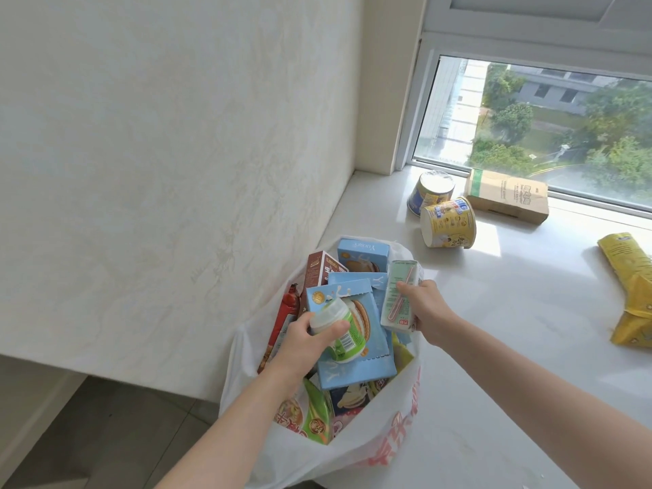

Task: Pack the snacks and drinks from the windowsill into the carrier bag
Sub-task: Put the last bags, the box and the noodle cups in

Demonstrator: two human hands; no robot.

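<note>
pale stone windowsill (494, 312) bears a white plastic carrier bag with red print (374, 450) at its near left edge, crammed with packets, three light blue boxes (352, 347) marked "y" on top. above it the left hand (303, 342) curls its fingers round one small white bottle with a green label (340, 335); the right hand (427, 312) clamps one pale green drink carton (400, 294), straw attached. beyond lie a blue-and-yellow paper cup (430, 192), a yellow paper cup (448, 222), one brown cardboard box (508, 195) and one yellow packet (631, 294), print unreadable.

Boxes (374, 361) crowd the carrier bag (367, 453) mouth; bare windowsill (511, 312) lies open between bag, tipped cups (448, 222) and yellow packet (631, 298).
</note>
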